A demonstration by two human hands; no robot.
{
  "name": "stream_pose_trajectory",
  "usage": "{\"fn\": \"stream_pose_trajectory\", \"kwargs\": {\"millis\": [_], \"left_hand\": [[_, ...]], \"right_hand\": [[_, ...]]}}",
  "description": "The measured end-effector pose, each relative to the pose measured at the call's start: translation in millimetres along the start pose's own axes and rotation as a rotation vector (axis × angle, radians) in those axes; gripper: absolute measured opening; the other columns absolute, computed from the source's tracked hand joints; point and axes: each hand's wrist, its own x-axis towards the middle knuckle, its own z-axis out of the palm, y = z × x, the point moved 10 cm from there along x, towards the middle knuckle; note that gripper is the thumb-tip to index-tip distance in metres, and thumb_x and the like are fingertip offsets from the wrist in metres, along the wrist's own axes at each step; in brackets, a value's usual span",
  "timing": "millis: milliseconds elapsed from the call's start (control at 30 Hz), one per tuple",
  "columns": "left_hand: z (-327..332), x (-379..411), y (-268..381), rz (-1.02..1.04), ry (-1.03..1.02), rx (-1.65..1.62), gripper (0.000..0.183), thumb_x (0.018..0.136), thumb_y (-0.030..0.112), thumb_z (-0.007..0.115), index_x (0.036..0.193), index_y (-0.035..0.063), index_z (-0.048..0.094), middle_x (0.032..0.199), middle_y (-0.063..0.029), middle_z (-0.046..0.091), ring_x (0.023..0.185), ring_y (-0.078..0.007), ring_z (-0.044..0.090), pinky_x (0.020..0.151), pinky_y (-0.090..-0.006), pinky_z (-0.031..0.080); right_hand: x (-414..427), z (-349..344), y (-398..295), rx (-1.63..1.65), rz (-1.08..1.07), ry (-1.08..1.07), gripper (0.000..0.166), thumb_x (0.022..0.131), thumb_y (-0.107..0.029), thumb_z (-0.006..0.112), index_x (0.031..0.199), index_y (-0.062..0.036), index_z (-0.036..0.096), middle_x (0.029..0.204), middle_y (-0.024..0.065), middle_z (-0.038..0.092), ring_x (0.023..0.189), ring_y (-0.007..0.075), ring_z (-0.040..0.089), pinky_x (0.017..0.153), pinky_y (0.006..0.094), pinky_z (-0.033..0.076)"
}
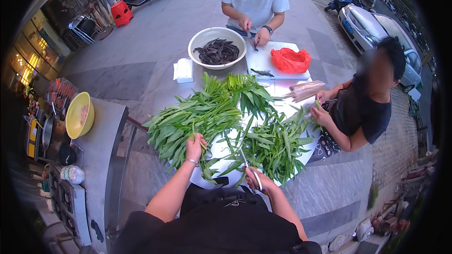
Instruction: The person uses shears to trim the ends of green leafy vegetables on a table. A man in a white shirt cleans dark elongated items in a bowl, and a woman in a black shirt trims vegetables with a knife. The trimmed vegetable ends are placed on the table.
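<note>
Scissors with metal blades are in my right hand, its fingers around the handles and the blades pointing away from me over the table. My left hand grips a stem of leafy greens, which look like water spinach. That hand is at the near edge of a large pile of the same greens, their stem ends facing away. To the right of the scissors lies a second, looser heap of greens. A smaller bunch rests behind, with the white tabletop showing between.
Across the table a person works with a knife over a white cutting board. Beside it stands a colander of dark shrimp-like pieces. At right, another person handles a green stem. A steel counter stands at left.
</note>
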Motion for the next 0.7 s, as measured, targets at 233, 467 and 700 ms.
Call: {"fn": "stream_pose_trajectory", "kwargs": {"millis": [233,467,700], "left_hand": [[51.0,7.4,16.3,0.455,-0.089,1.198,0.012,0.080,0.012,0.053,0.080,0.0021,0.059,0.075,-0.0178,0.063,0.074,-0.0304,0.064,0.063,-0.0417,0.050],[43.6,17.7,6.7,0.316,-0.089,1.336,0.017,0.075,0.017,0.057,0.078,0.0015,0.061,0.077,-0.0206,0.063,0.071,-0.0333,0.064,0.067,-0.0424,0.051],[56.0,-15.1,-5.4,0.120,-0.683,1.170,0.035,0.067,0.038,0.071,0.082,0.0067,0.066,0.078,-0.0188,0.064,0.074,-0.0349,0.062,0.070,-0.0397,0.050]], "right_hand": [[26.6,21.4,16.4,-0.037,0.081,-0.052,0.048,0.080,-0.052,0.060,0.106,-0.0125,0.052,0.064,-0.0045,0.044,0.051,0.0062,0.040,0.046,0.0208,0.033],[11.8,1.4,17.7,0.116,0.062,0.007,0.047,0.079,-0.050,0.062,0.108,-0.0137,0.054,0.061,-0.0058,0.044,0.047,0.0048,0.039,0.041,0.0189,0.031],[23.3,-35.2,24.8,0.047,0.048,0.200,0.058,0.081,-0.057,0.053,0.121,-0.0148,0.048,0.071,0.0001,0.049,0.056,0.0076,0.047,0.047,0.0219,0.039]]}}
